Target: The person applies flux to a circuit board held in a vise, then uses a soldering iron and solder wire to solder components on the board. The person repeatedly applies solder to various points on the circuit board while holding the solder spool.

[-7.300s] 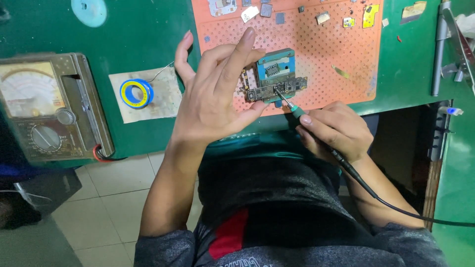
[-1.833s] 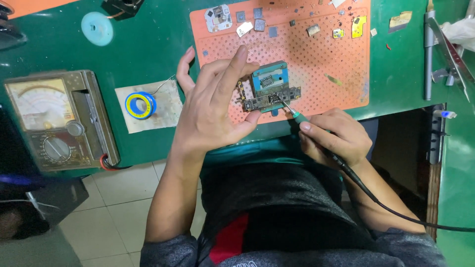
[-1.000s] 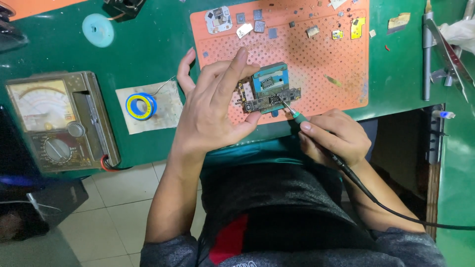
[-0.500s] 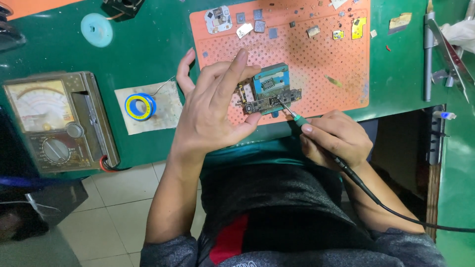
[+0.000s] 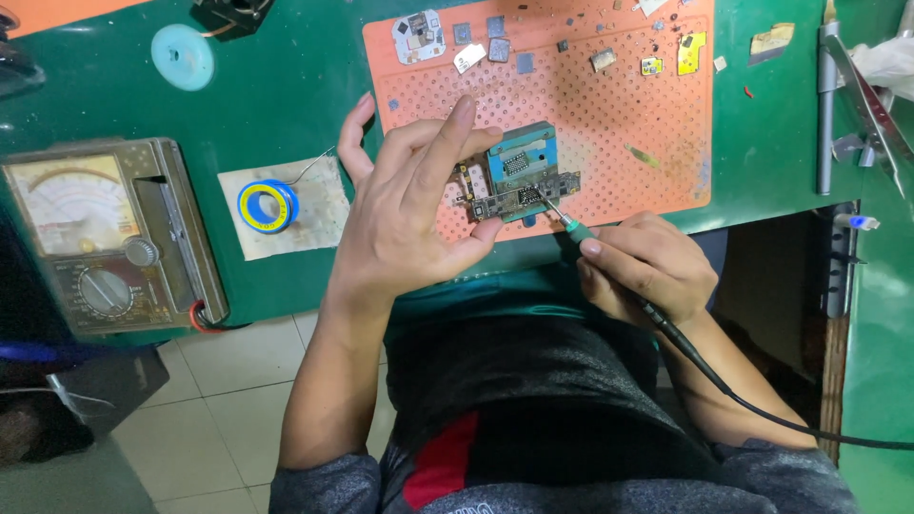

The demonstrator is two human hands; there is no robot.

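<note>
The left hand (image 5: 409, 214) lies fingers spread beside a small circuit board (image 5: 519, 198), its thumb touching the board's near edge. The board sits in a blue holder (image 5: 522, 157) on an orange mat (image 5: 609, 105) on the green tabletop (image 5: 276, 105). The right hand (image 5: 647, 266) pinches a soldering iron (image 5: 571, 228), its tip touching the board. A solder spool (image 5: 267, 207) rests on a pad beside a meter (image 5: 105, 238).
</note>
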